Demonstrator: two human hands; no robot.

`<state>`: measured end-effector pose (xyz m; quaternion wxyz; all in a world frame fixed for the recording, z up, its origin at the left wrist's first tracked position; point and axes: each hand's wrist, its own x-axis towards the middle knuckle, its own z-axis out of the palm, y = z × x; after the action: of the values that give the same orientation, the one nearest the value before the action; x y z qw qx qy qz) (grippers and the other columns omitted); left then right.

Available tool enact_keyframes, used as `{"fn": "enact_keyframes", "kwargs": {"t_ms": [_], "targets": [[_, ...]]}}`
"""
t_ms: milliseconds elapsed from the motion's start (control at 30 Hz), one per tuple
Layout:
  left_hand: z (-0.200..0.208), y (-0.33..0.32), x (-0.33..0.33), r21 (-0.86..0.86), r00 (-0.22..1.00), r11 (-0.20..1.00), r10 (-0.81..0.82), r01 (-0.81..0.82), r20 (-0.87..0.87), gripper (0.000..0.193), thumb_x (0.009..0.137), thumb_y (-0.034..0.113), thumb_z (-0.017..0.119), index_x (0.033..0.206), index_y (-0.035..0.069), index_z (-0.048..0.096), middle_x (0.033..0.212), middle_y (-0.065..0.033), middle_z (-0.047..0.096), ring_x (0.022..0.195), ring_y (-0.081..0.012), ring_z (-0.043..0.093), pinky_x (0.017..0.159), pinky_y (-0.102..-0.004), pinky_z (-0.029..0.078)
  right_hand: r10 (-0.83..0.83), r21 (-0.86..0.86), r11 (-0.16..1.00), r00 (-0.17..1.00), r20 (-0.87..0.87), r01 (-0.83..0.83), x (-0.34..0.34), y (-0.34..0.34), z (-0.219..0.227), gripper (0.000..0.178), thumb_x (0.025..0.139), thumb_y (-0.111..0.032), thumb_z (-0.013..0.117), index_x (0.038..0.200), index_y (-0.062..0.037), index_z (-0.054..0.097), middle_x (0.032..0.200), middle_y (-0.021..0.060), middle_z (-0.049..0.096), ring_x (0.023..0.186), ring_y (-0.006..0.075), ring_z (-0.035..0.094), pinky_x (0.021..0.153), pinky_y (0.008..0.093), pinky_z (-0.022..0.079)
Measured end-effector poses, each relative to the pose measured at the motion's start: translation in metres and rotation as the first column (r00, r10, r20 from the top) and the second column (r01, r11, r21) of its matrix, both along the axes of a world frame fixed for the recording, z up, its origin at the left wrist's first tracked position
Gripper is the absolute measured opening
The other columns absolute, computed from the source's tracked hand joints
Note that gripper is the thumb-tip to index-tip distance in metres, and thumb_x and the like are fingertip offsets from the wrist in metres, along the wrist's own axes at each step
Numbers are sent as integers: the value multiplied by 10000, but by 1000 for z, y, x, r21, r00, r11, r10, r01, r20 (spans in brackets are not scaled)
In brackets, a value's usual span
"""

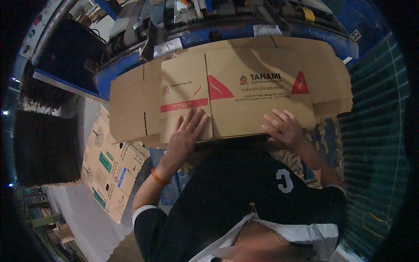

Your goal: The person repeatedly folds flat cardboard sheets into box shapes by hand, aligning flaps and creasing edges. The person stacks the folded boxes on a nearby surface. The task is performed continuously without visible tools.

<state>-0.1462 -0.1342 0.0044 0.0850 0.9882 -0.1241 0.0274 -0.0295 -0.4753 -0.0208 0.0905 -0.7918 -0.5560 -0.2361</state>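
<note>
Left hand (188, 131) resting on printed cardboard (238, 109), fingers loosely spread. Right hand (284, 129) at same piece's near edge, fingers bit apart, can't tell if thumb's pinching. Cardboard's lying on other brown sheets (131, 105), right by blue machine (194, 43).

Left hand (187, 132) and right hand (284, 130) palm-down, fingers (200, 126) extended, forearms (147, 192) angled inward

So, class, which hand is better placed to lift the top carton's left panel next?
Probably the left hand: it rests on the left panel, while the right hand touches the wider panel, farther right.
</note>
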Motion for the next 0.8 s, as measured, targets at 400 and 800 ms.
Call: {"fn": "enact_keyframes", "kwargs": {"t_ms": [400, 800], "targets": [[3, 16, 19, -296, 969, 945, -66, 137, 240, 624, 793, 174, 661, 1362, 57, 435, 1410, -160, 424, 1314, -373, 380, 1087, -466, 325, 167, 183, 887, 77, -983, 423, 57, 155, 52, 428, 925, -415, 549, 1103, -26, 580, 801, 95, 638, 548, 150, 603, 439, 273, 459], [-6, 99, 90, -539, 610, 472, 786, -698, -101, 321, 916, 276, 539, 908, -10, 685, 775, -271, 628, 768, -429, 631, 702, -443, 482, 411, 347, 884, -166, -896, 314, 95, 242, 6, 205, 929, -186, 558, 925, 12, 609, 609, 37, 579, 391, 79, 500, 339, 244, 368]]}}
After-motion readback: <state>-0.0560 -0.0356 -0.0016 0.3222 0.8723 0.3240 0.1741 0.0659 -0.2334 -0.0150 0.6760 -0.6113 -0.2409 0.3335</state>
